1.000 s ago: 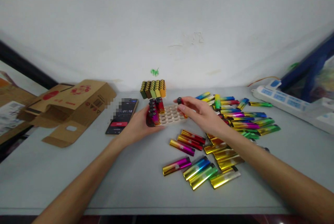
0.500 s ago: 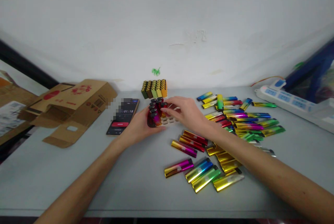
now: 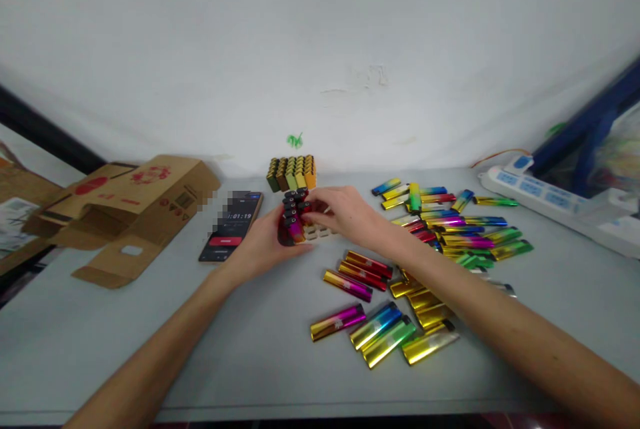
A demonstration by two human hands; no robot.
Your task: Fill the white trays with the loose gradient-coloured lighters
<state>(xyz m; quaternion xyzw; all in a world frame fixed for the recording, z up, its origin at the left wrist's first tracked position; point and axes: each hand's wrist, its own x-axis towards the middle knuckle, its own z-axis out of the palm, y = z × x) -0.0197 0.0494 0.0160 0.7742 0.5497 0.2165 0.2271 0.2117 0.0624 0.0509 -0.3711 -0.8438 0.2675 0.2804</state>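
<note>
A group of purple, red and gold lighters with black tops stands upright in a pale tray with holes. My left hand curves around the left side of that group, its thumb stretched along the front; the fingers behind are mostly hidden. Between the thumb and fingers of my right hand is a dark red lighter, at the group's right edge. Whether it is fully down in a hole I cannot tell. Just behind the tray stands a block of upright lighters with gold tops.
Many shiny coloured lighters lie in a loose pile on the right, with several more in front. A phone with a running timer lies left. Beyond it is an open cardboard box. A white power strip lies far right.
The view has shifted slightly, so everything sits a little further left. My right hand is still at the lighter on the group's right edge. The left hand keeps its hold.
</note>
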